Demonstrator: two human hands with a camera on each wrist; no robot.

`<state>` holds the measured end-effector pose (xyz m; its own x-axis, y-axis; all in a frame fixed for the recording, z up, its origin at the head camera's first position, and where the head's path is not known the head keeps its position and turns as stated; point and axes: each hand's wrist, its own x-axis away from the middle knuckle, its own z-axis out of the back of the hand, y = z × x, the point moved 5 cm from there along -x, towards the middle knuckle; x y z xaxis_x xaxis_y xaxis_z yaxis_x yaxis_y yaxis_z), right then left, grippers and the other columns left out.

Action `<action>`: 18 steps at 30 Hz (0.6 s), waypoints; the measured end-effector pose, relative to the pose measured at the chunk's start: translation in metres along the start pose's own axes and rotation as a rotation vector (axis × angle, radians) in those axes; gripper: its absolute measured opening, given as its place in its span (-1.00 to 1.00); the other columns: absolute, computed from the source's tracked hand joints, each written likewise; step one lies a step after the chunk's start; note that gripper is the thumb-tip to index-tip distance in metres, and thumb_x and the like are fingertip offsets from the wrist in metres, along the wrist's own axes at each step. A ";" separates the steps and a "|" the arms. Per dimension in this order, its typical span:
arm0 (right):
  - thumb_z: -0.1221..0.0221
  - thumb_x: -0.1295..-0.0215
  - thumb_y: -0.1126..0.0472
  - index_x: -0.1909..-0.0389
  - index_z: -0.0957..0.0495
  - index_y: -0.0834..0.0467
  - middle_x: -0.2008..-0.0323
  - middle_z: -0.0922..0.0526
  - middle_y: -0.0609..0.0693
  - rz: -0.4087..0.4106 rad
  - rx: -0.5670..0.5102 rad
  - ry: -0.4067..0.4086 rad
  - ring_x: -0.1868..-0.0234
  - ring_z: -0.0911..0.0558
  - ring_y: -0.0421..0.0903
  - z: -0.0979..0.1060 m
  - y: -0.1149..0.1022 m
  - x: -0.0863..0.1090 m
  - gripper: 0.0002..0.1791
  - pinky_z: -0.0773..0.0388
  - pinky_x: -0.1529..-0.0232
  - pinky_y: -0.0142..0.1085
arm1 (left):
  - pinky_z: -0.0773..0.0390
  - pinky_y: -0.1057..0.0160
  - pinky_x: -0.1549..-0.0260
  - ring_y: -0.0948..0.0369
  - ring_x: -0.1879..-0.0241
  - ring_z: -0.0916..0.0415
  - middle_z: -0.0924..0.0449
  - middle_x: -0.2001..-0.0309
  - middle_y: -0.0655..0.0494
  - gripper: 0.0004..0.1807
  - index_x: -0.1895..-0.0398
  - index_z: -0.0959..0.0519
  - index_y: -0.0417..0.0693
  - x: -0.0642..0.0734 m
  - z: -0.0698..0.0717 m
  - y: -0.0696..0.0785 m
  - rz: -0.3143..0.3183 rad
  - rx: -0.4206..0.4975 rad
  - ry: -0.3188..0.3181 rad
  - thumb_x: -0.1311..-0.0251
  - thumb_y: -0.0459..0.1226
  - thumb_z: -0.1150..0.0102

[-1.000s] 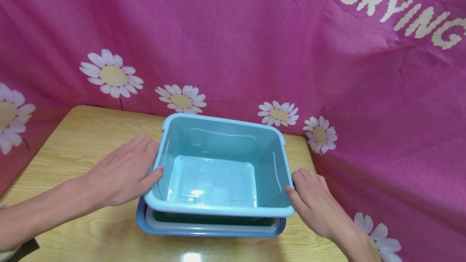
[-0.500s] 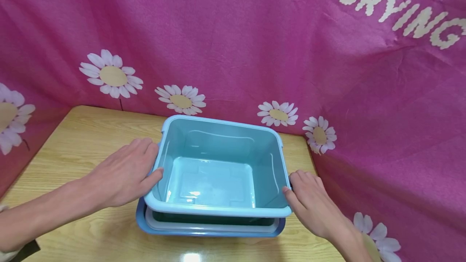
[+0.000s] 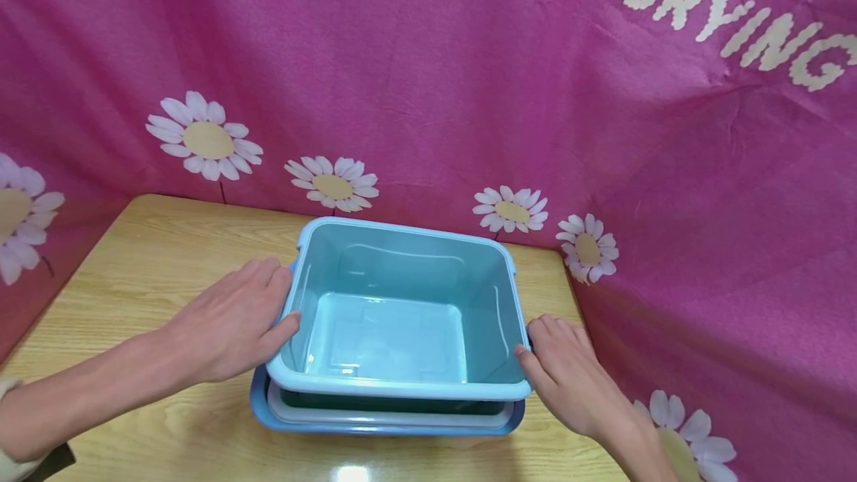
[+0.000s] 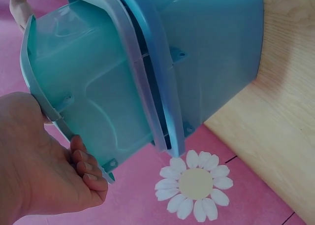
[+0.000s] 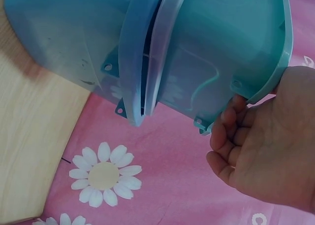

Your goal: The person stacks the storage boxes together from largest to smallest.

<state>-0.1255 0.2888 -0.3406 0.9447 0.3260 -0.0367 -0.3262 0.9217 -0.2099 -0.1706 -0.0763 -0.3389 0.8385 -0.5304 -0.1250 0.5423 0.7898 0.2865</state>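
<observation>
A light teal plastic storage bin (image 3: 388,333) is held by its two short sides. My left hand (image 3: 234,322) grips its left rim, thumb over the edge and fingers under the lip in the left wrist view. On the opposite rim, my right hand (image 3: 569,374) has the same hold, its fingers (image 5: 229,131) curled beneath the lip. The teal bin's lower part sits inside a bin with a pale lavender rim (image 4: 129,52), which is nested in a blue bin (image 4: 216,52). Inside the teal bin only bare walls and floor show.
The blue bin stands on a light wooden table (image 3: 167,244). Pink cloth (image 3: 415,80) with printed daisies and white letters hangs along the back and both sides, close to the table's edges.
The teal bin has sunk a little toward the bins below, its far rim lower in the head view. Its right side and my right hand have shifted slightly left.
</observation>
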 end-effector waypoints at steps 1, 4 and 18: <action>-0.01 -0.50 0.09 0.30 -0.41 0.01 0.41 -0.30 -0.20 0.002 0.002 0.000 0.23 -0.31 -0.17 0.000 0.000 0.000 -0.85 -0.27 0.05 -0.09 | -0.30 0.23 0.47 0.20 0.40 -0.25 -0.26 0.41 0.13 -0.68 0.19 -0.42 -0.18 0.000 -0.001 0.000 0.002 -0.001 -0.002 -0.22 -0.12 -0.19; -0.01 -0.50 0.08 0.29 -0.42 0.01 0.40 -0.31 -0.20 -0.004 0.002 -0.005 0.23 -0.31 -0.17 -0.002 0.001 -0.001 -0.85 -0.27 0.04 -0.09 | -0.30 0.23 0.46 0.19 0.39 -0.25 -0.26 0.41 0.13 -0.67 0.18 -0.42 -0.19 0.000 -0.003 -0.001 0.008 -0.003 -0.012 -0.22 -0.11 -0.19; -0.01 -0.50 0.09 0.27 -0.43 0.03 0.39 -0.31 -0.19 -0.008 -0.005 -0.016 0.21 -0.32 -0.16 -0.008 0.002 -0.001 -0.86 -0.27 -0.07 -0.02 | -0.32 0.23 0.45 0.20 0.37 -0.27 -0.28 0.39 0.13 -0.64 0.14 -0.44 -0.21 -0.001 -0.010 -0.003 0.010 0.002 -0.035 -0.23 -0.09 -0.19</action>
<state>-0.1268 0.2891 -0.3491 0.9467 0.3215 -0.0197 -0.3181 0.9235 -0.2146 -0.1722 -0.0749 -0.3495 0.8413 -0.5332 -0.0892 0.5341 0.7942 0.2898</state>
